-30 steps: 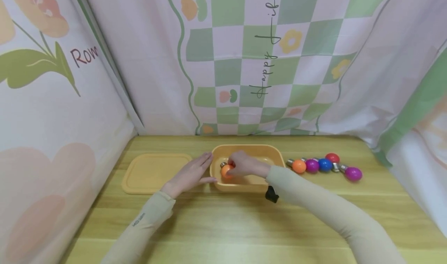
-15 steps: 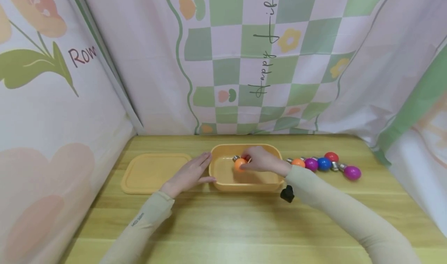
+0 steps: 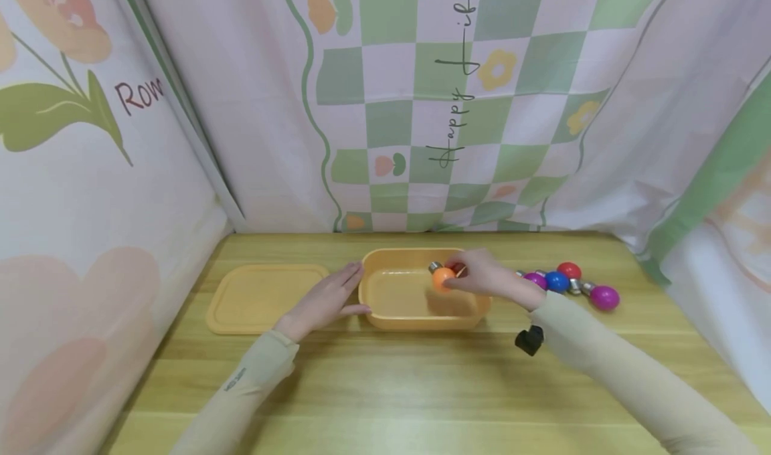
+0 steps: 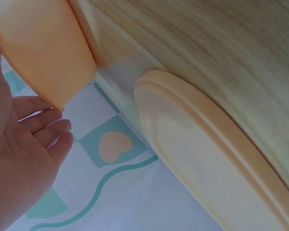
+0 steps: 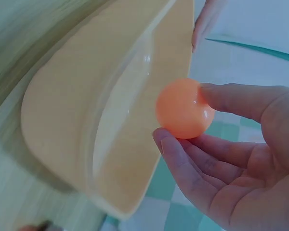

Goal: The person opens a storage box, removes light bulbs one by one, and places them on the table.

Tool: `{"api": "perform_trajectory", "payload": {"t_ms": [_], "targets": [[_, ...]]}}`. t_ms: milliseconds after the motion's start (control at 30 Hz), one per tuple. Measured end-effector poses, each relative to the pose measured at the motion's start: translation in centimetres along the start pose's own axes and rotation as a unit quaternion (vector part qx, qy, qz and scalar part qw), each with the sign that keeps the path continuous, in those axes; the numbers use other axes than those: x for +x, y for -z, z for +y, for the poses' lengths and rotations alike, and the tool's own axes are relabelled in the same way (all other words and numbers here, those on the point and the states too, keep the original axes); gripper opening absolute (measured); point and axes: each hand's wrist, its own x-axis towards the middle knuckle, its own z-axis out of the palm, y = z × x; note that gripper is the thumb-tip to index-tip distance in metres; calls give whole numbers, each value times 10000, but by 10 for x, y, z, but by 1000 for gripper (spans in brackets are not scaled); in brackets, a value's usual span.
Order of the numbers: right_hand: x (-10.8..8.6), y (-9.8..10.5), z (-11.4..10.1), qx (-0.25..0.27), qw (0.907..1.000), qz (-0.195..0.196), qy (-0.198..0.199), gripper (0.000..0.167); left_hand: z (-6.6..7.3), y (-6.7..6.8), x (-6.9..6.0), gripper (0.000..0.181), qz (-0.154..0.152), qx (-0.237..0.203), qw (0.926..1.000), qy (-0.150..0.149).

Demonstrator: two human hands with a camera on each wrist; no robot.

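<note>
My right hand (image 3: 489, 278) pinches an orange light bulb (image 3: 444, 279) with a silver cap, above the right half of a yellow-orange plastic box (image 3: 421, 323). In the right wrist view the thumb and fingertips close on the round orange bulb (image 5: 182, 108); its cap is hidden there. My left hand (image 3: 319, 304) lies at the left end of the box, fingers fairly straight against its rim. The left wrist view shows those fingertips touching the box edge (image 4: 53, 53).
A flat yellow-orange lid (image 3: 265, 299) lies left of the box. To the right are a purple bulb (image 3: 535, 281), a blue bulb (image 3: 557, 282), a red bulb (image 3: 569, 270) and another purple bulb (image 3: 605, 298). A patterned curtain (image 3: 391, 127) hangs behind the wooden table (image 3: 385, 388).
My right hand has carried the orange bulb rightward from the box's left part and raised it. The left hand has stayed at the box's left end. The loose orange bulb on the table is now hidden.
</note>
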Motion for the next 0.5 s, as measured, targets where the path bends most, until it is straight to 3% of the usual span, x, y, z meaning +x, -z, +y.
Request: {"api": "perform_trajectory", "payload": {"t_ms": [200,500], "targets": [[-19,18,12,2,9992,-13,-401,32,0,1,-1,85,-73,-12,10000,31],[-49,36,31,-254,9973,168,-668,32,-1,-1,-1,84,-79,83,9999,25]]}}
